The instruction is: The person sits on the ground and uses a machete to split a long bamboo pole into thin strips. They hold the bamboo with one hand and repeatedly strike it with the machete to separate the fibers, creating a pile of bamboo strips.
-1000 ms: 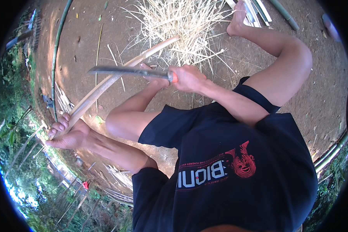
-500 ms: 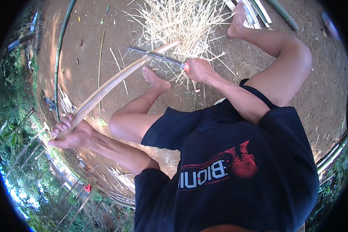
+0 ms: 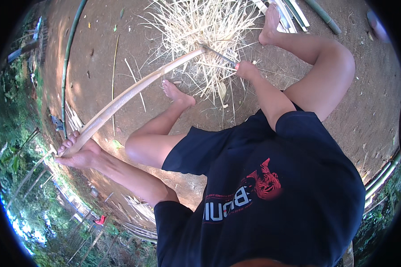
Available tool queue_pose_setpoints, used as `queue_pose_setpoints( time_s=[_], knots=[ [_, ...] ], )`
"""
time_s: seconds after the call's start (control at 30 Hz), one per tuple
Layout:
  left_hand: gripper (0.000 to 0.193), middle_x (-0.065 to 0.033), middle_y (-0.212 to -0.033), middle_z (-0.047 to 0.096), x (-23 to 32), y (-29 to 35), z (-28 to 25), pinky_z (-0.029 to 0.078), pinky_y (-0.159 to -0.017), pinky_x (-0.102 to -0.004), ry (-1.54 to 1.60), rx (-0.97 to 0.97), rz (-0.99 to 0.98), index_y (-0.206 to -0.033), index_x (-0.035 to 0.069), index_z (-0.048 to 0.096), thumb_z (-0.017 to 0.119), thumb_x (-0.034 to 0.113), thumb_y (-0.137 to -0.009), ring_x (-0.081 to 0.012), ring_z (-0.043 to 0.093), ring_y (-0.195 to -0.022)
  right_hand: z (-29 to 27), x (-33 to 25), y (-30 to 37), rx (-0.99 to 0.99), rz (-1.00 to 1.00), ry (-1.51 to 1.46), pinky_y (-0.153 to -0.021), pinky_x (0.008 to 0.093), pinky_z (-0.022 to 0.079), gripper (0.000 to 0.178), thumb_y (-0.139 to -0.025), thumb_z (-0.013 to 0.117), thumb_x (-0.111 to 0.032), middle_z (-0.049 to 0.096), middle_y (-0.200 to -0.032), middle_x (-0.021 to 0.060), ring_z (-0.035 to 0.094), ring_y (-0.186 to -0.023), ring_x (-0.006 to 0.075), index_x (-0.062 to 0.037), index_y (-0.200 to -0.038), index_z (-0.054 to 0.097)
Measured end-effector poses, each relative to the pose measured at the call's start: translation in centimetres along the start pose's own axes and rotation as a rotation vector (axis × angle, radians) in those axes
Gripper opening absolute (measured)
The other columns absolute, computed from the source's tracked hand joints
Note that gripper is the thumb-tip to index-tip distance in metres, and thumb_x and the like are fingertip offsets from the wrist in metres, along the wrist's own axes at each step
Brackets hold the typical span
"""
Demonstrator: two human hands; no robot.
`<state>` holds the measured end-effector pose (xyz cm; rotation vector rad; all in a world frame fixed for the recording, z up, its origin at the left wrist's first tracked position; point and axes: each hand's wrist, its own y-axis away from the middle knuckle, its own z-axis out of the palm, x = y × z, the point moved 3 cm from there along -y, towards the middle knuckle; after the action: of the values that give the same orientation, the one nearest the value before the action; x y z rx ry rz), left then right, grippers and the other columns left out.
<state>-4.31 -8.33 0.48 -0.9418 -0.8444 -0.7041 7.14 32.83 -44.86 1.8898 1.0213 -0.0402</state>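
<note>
My left hand [image 3: 79,150] is closed round the near end of a long, pale split-bamboo strip [image 3: 118,103]. From there the strip slants up and to the right, past my left foot, and its far end reaches the pile of shavings [image 3: 200,22]. In my right hand [image 3: 247,71] is a long-bladed knife [image 3: 222,57] with a red collar at its handle. Its blade points away to the left, the tip at the far end of the strip; whether the edge touches the bamboo I cannot tell. A thin curl hangs from the strip near my foot.
My bare feet stand on brown soil either side of the shavings. Beyond my right foot lie split bamboo pieces [image 3: 286,17] and a green pole [image 3: 323,17]. Another long green pole [image 3: 67,58] runs along the left. Several pale strips [image 3: 73,118] lie beside it; greenery borders the ground.
My right hand and the knife have moved away and to the right, the blade sliding from mid-strip to its far end. My left hand keeps its hold, barely shifted.
</note>
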Motion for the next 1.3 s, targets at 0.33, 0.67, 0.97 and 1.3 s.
queue_pose_setpoints(
  time_s=[0.33,0.67,0.97,1.3],
  knots=[
    [0.055,-0.0016,-0.066,0.037,-0.3,0.4,1.5,0.045,-0.051,-0.0298,-0.202,0.343,0.06,-0.081,0.013,0.038,0.019,0.061,-0.099,-0.0162,0.041,-0.055,-1.7,-14.9,12.8,-0.183,-0.542,-0.113,-0.07,0.0447,0.054,0.024,-0.082,0.059,-0.014,0.068,-0.079,0.0218,0.069,-0.072,0.0327,-0.0037,-0.103,0.063],
    [0.059,-0.0011,-0.067,0.033,0.0,1.1,2.5,0.041,-0.049,-0.0285,-0.244,0.416,0.1,-0.081,0.012,0.037,0.02,0.066,-0.096,-0.015,0.036,-0.054,-1.3,-10.4,9.9,-0.118,-0.434,-0.109,-0.068,0.0475,0.054,0.02,-0.08,0.06,-0.01,0.068,-0.077,0.0211,0.068,-0.068,0.0352,-0.0015,-0.099,0.062],
    [0.06,-0.0008,-0.066,0.033,0.6,1.9,2.3,0.041,-0.051,-0.0298,-0.268,0.45,0.123,-0.083,0.012,0.04,0.019,0.067,-0.096,-0.0147,0.034,-0.054,-0.7,-11.2,10.1,-0.094,-0.448,-0.13,-0.066,0.0464,0.053,0.024,-0.079,0.062,-0.014,0.067,-0.075,0.0204,0.067,-0.069,0.0346,-0.0024,-0.1,0.063],
    [0.064,-0.0015,-0.065,0.032,0.2,0.8,1.4,0.038,-0.047,-0.03,-0.303,0.412,0.118,-0.079,0.011,0.035,0.012,0.069,-0.094,-0.0163,0.031,-0.054,1.0,-4.2,2.6,-0.145,-0.113,-0.004,-0.082,0.0462,0.052,0.028,-0.083,0.057,-0.015,0.068,-0.093,0.0223,0.068,-0.088,0.0341,-0.0013,-0.108,0.061]
  ],
)
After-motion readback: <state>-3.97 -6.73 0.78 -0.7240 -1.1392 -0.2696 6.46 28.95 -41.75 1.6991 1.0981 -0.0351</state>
